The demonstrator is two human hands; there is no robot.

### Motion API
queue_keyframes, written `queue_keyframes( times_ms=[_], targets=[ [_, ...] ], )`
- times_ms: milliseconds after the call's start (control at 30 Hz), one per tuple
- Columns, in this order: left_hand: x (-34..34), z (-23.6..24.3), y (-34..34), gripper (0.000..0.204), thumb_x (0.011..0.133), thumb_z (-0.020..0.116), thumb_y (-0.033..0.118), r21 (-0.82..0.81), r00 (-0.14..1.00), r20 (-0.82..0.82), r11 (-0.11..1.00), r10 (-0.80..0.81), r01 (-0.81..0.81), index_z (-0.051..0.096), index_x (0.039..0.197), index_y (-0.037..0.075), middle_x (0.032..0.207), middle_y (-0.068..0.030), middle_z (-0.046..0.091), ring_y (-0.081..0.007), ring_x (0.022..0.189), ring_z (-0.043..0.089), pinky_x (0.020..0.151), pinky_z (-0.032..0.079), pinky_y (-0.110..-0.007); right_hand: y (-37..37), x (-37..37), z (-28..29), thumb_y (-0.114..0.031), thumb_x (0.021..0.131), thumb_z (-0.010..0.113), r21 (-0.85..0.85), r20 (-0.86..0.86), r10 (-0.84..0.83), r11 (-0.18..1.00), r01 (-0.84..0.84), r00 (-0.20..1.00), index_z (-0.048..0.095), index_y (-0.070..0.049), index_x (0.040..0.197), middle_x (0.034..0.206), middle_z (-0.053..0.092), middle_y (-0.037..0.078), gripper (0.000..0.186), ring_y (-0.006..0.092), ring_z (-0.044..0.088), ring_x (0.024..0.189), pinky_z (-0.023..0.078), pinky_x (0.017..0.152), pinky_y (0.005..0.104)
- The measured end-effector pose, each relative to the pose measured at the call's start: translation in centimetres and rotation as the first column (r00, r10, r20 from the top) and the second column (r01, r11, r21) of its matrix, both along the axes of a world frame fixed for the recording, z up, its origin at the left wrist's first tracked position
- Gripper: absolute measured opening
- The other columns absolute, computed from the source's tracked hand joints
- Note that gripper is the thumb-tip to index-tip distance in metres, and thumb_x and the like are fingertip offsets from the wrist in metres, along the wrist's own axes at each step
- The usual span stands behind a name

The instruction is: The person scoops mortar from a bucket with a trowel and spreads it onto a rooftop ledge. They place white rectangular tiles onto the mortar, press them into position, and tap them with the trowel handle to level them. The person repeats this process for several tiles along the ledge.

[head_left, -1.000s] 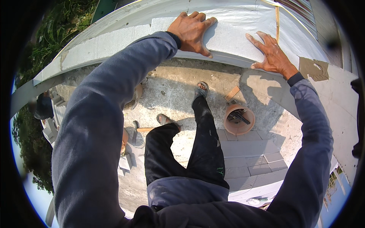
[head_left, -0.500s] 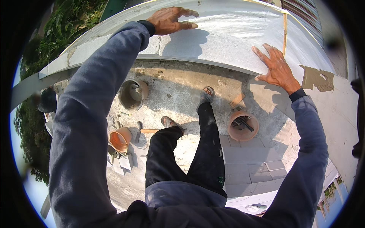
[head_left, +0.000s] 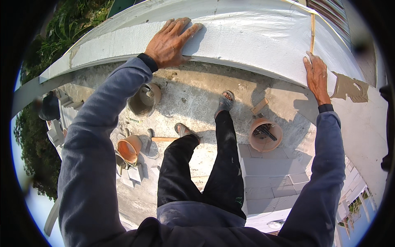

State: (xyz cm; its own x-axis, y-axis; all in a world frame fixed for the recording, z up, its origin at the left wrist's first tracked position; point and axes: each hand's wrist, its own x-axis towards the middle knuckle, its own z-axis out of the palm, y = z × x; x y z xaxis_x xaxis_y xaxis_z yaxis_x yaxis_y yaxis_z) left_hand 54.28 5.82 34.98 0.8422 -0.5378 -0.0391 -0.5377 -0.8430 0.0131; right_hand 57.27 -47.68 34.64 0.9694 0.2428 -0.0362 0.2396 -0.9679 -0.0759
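Observation:
A white lightweight-block wall curves across the far side, its pale top face in sunlight. My left hand lies on that top face with fingers stretched out, its thumb side along the near edge. Farther right, my right hand rests on the wall with fingers extended. Its fingertips are at the lower end of a thin wooden strip; whether they touch the strip, I cannot tell. Beside this hand, a patch of grey-brown mortar covers part of the surface. Neither hand visibly holds anything.
On the concrete floor stand a mortar-stained bucket, an orange bucket and another holding dark tools. A wooden-handled hammer lies near my feet. Pale blocks are laid at right. Plants grow beyond the wall.
My left hand has come nearer and left, from above the wall down onto its top. My right hand has moved right, to the wooden strip's lower end.

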Motion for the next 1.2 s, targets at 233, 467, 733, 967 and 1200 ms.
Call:
queue_keyframes(
  times_ms=[233,467,733,967,1200],
  targets=[
    [0.4,0.1,-0.1,0.114,0.07,0.097,0.036,-0.008,0.998,0.053,0.999,-0.044,0.044,0.033,0.164,0.022,0.157,-0.02,0.043,-0.0417,0.145,0.045,0.127,0.036,-0.053,0.3,0.0,-0.4,-0.045,0.111,0.05,0.133,0.085,0.029,0.99,-0.04,0.996,0.068,-0.005,0.135,0.129,0.069,0.019,0.05,0.0352,0.06,0.125,0.039,0.114,0.0466],
    [0.1,0.1,-0.4,0.113,0.071,0.096,0.037,0.038,0.998,0.051,0.999,-0.037,0.035,0.034,0.164,0.023,0.158,-0.0223,0.04,-0.0438,0.145,0.044,0.129,0.031,-0.053,0.4,-0.3,-0.9,-0.043,0.11,0.053,0.158,0.154,-0.011,0.987,-0.013,0.988,0.071,-0.005,0.131,0.128,0.071,0.016,0.047,0.0344,0.06,0.124,0.04,0.112,0.047],
    [-0.1,3.2,-2.3,0.116,0.065,0.096,0.02,-0.052,0.992,-0.113,0.996,0.06,-0.067,0.033,0.162,0.015,0.163,-0.0229,0.036,-0.0427,0.152,0.038,0.132,0.025,-0.054,0.2,1.5,5.6,-0.042,0.102,0.068,0.803,0.052,-0.364,0.568,0.178,0.93,0.074,0.001,0.11,0.103,0.075,0.013,0.044,0.0248,0.07,0.092,0.056,0.084,0.0375],
    [0.2,2.8,-2.2,0.116,0.065,0.092,0.013,-0.044,0.989,-0.147,0.999,0.001,-0.008,0.033,0.165,0.019,0.162,-0.0262,0.036,-0.0494,0.15,0.036,0.129,0.027,-0.058,-3.0,2.1,9.8,-0.03,0.102,0.067,0.958,-0.085,-0.401,-0.285,-0.035,0.912,0.045,-0.017,0.068,0.057,0.04,-0.003,0.042,0.0083,0.037,0.047,0.031,0.045,0.0262],
    [0.3,3.0,-2.5,0.11,0.068,0.088,0.01,-0.043,0.992,-0.119,0.999,-0.033,0.028,0.035,0.164,0.015,0.159,-0.0292,0.038,-0.0496,0.149,0.035,0.126,0.026,-0.062,-0.7,-0.1,1.3,-0.013,0.092,0.068,0.998,-0.055,-0.656,-0.002,0.071,0.752,0.051,-0.007,0.066,0.056,0.041,-0.004,0.031,0.0075,0.037,0.047,0.03,0.046,0.0282]
  ],
)
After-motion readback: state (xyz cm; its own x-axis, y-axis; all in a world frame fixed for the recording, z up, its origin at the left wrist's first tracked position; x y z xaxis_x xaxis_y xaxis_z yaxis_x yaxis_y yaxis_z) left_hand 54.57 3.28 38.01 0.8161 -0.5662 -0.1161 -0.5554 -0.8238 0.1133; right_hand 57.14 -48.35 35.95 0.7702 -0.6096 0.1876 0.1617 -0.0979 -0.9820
